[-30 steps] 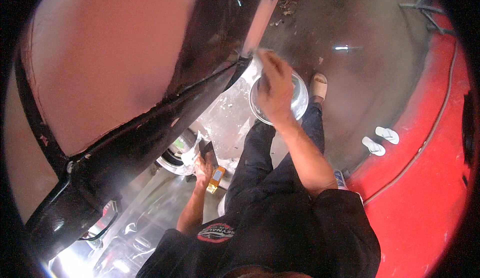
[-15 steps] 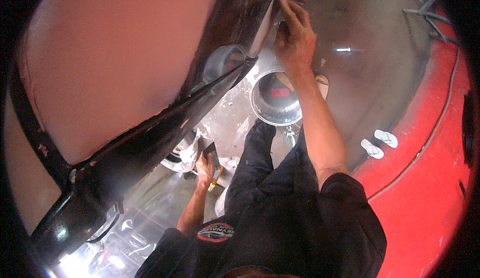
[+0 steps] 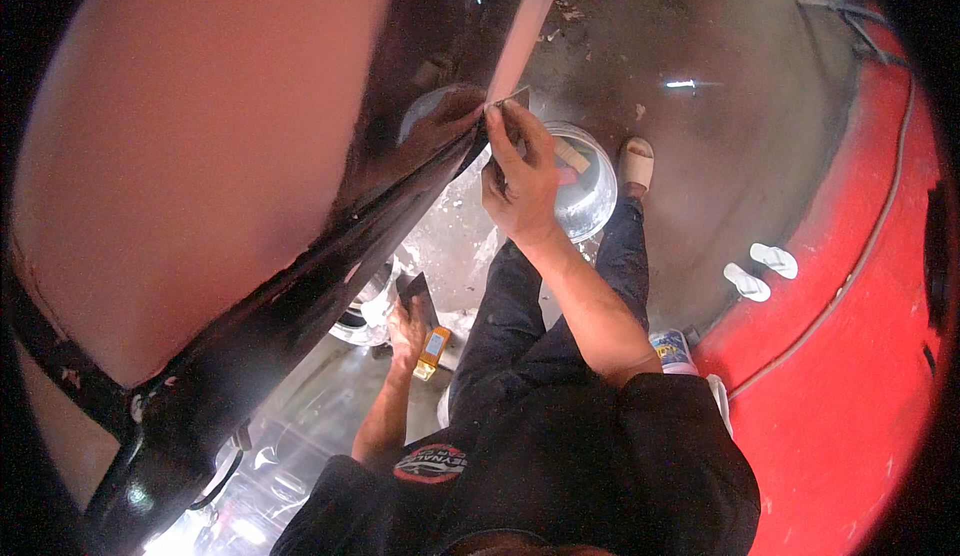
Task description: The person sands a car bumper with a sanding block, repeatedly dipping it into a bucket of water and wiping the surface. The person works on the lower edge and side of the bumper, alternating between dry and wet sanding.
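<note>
My right hand (image 3: 522, 171) pinches a small dark piece of sandpaper (image 3: 518, 98) between thumb and fingers. It presses this against the edge of a black car body panel (image 3: 400, 196), at the lower end of a pinkish strip (image 3: 520, 41). Lower down, my left hand (image 3: 406, 331) grips a dark flat sheet (image 3: 424, 302) that sticks up past the fingers; what it is made of is unclear. Close by that wrist is a yellow object (image 3: 430, 353), its kind not clear. Behind my right hand stands a bucket of water (image 3: 610, 191), with a pink piece (image 3: 567, 175) and a tan block (image 3: 571, 153) in it.
A large matte pinkish panel (image 3: 200, 106) fills the upper left. White flip-flops (image 3: 760, 274) lie by a red surface (image 3: 830, 386) on the right. A tub (image 3: 673, 350) stands beside my leg, and clear plastic sheeting (image 3: 270, 486) covers the lower left. My sandalled foot (image 3: 637, 163) is beyond the bucket.
My right hand has slid down and left along the panel edge, toward me, uncovering more of the pinkish strip. The left hand stays nearly in place, still gripping its sheet.
</note>
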Demonstrator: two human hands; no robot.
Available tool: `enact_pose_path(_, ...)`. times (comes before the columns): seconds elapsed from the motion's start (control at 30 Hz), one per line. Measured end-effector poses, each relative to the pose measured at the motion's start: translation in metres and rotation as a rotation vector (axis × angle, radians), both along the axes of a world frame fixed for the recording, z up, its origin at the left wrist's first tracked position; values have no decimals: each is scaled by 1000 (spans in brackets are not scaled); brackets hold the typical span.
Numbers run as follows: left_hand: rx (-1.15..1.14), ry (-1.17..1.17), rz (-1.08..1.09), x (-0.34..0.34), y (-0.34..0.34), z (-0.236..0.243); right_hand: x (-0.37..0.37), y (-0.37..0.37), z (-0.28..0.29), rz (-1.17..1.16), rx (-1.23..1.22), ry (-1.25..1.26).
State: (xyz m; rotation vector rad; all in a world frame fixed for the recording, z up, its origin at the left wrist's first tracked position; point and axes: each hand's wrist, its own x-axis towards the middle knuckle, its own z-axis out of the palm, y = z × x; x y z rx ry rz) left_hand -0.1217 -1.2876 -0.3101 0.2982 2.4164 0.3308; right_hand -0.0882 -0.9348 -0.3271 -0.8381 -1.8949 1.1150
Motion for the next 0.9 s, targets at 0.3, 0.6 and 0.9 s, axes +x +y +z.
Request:
enact_pose_path(0.3, -78, -70, 91, 3, 29, 6, 26, 51, -2, -136, -173, -39)
enact_pose_path(0.6, -44, -37, 0, 12, 47, 8, -33, 117, -34, -209, 74, 141)
enact_pose_path(0.9, -176, 80, -82, 17, 29, -6, -23, 63, -28, -108, -79, 90)
